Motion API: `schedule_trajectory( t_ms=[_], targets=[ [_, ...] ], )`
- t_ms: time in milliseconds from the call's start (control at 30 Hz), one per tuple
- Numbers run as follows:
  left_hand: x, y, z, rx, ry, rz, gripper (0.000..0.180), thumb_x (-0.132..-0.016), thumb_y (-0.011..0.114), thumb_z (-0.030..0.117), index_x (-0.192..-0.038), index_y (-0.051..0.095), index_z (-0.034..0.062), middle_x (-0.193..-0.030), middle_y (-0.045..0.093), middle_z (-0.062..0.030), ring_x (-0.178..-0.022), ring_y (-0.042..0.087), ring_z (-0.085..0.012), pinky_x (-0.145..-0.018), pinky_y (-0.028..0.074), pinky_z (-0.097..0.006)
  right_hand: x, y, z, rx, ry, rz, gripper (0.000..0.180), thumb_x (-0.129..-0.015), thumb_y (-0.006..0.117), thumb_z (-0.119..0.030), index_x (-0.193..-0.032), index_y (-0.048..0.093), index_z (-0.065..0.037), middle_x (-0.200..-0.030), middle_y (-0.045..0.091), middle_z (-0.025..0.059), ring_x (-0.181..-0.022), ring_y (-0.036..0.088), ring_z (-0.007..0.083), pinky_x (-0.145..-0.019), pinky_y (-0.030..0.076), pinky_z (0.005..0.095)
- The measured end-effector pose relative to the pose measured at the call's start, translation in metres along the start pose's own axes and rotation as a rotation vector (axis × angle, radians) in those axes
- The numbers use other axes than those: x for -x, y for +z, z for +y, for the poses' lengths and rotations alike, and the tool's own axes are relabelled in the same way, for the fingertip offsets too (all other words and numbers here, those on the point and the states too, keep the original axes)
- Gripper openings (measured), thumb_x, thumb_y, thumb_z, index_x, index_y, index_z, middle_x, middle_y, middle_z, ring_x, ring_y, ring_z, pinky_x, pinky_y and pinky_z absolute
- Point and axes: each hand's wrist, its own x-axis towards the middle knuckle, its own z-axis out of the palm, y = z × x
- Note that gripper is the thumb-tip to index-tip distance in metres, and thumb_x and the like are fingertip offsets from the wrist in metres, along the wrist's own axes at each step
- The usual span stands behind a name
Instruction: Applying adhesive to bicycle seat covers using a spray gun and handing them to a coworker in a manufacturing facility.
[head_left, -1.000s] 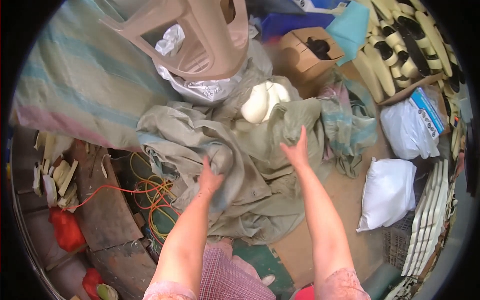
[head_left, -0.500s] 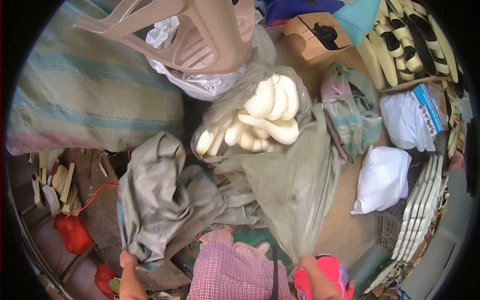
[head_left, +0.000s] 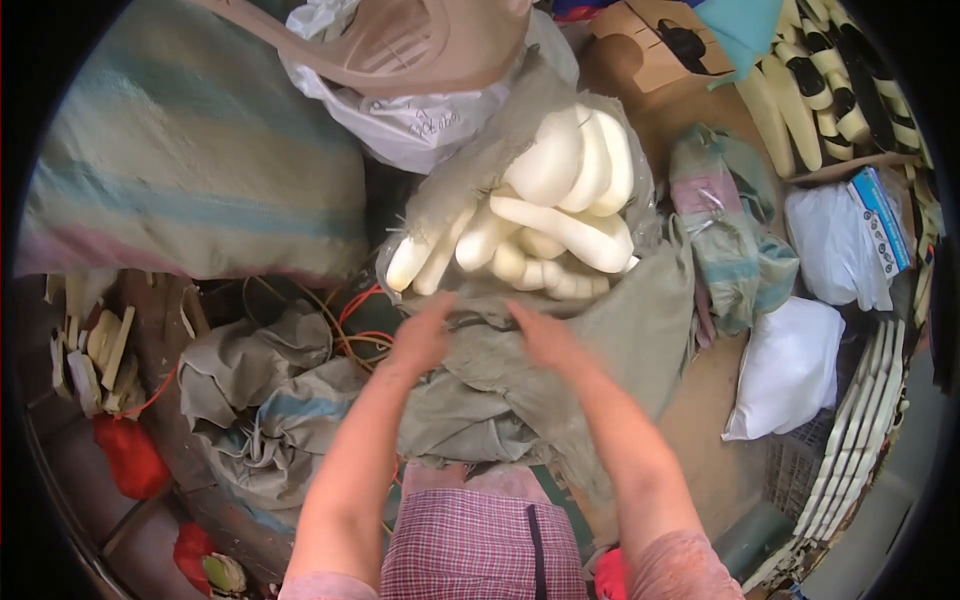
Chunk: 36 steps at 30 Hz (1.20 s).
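A clear plastic bag [head_left: 440,200] lies with its mouth spread, full of smooth cream-white curved pieces [head_left: 575,235] shaped like shoe soles. Grey-green woven sack cloth [head_left: 640,320] spreads in folds below and right of it. At the bag's near edge, my left hand [head_left: 425,335] reaches in with fingertips by the rim. My right hand [head_left: 543,338] is a little to the right at that same edge, fingers pointing forward. Both hands are smeared by motion, so whether they grip the edge does not show. Crumpled sack cloth [head_left: 270,390] lies left of my left forearm.
A big striped sack [head_left: 200,190] fills the upper left. A beige plastic stool [head_left: 420,50] stands beyond the bag, near a white bag [head_left: 430,135]. To the right are a folded striped sack [head_left: 730,230], a white packet [head_left: 790,365], stacked white strips [head_left: 850,430] and boxed soles [head_left: 830,90].
Both hands have let go of the sack cloth they held low at left and right. They have moved forward and inward to the bag's near edge. The cloth has slumped.
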Motion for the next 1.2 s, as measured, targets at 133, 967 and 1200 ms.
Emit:
schedule_trajectory(
  t_ms=[133,967,1200],
  targets=[
    [0.012,0.075,-0.011,-0.171,-0.169,-0.337,0.042,-0.075,0.054,0.006,-0.117,0.057,0.0072,-0.114,0.056,-0.0184,-0.106,0.055,-0.0354,-0.087,0.045,-0.042,0.039,0.087,0.031,0.093,0.153,-0.255,0.040,-0.076,0.053,-0.003,-0.116,0.056,-0.005,-0.108,0.061,0.0170,-0.100,0.058,0.0350,-0.085,0.048,0.0421],
    [-0.047,0.010,0.050,0.039,-0.356,0.495,0.093,-0.068,0.077,0.032,-0.138,0.027,-0.0052,-0.140,0.030,-0.0278,-0.128,0.034,-0.0396,-0.105,0.032,-0.041,0.278,0.026,0.040,-0.673,0.302,0.154,0.027,-0.075,0.061,-0.014,-0.098,0.063,-0.001,-0.088,0.062,0.0175,-0.083,0.062,0.0332,-0.073,0.050,0.0417],
    [-0.083,0.032,-0.021,0.409,-0.571,0.385,0.096,-0.070,0.076,0.036,-0.140,0.023,-0.0034,-0.134,0.041,-0.0230,-0.122,0.043,-0.0320,-0.096,0.040,-0.039,0.079,-0.006,0.160,0.452,0.297,0.418,0.065,-0.070,0.070,-0.014,-0.130,0.046,-0.012,-0.136,0.039,0.0152,-0.123,0.037,0.0378,-0.100,0.031,0.0524]
  ],
)
